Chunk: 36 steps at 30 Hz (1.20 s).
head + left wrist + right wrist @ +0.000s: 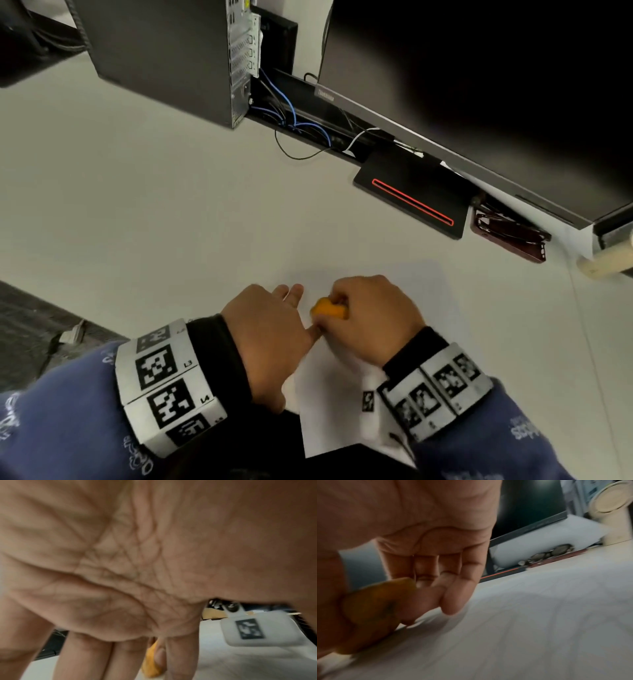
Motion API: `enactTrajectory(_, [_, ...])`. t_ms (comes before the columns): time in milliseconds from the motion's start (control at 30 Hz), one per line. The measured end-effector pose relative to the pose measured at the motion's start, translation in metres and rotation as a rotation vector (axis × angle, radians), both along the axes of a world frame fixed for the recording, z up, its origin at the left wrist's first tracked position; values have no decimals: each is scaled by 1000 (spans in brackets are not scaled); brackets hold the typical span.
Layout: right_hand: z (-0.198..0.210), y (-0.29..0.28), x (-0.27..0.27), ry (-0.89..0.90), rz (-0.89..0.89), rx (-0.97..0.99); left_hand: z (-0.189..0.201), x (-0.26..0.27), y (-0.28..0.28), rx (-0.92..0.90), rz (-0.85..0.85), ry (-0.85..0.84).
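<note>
My right hand [373, 318] has its fingers curled tight round the orange block [329, 309], pressing it on the white sheet [335, 404] near the counter [171, 205] edge. My left hand [270, 332] lies flat just beside it, fingers straight, pinning the white sheet. I'd judge I'm mid-rub. No marks show, so I can't tell how much is left. The head view hides the block's underside. The right wrist view shows it touching the sheet, and glasses [551, 553] beyond.
</note>
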State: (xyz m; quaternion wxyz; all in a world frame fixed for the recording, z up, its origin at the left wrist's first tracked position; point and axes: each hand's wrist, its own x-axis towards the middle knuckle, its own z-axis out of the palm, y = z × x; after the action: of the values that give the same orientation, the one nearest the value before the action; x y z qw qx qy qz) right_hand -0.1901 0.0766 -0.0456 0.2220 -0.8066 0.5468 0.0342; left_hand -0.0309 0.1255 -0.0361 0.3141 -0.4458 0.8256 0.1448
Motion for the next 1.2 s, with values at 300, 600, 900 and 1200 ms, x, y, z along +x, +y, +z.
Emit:
enactTrajectory(300, [-1, -7, -16, 118, -68, -177, -7, -1, 5, -14, 49, 7])
enactTrajectory(600, [-4, -31, -58, 19, -264, -111, 2, -10, 18, 29, 30, -40])
enactTrajectory(900, [-9, -14, -63, 17, -230, -153, 33, -6, 21, 4, 35, 48])
enactTrajectory(1200, [-7, -6, -62, 70, -140, -169, 22, 18, -87, -6, 34, 110])
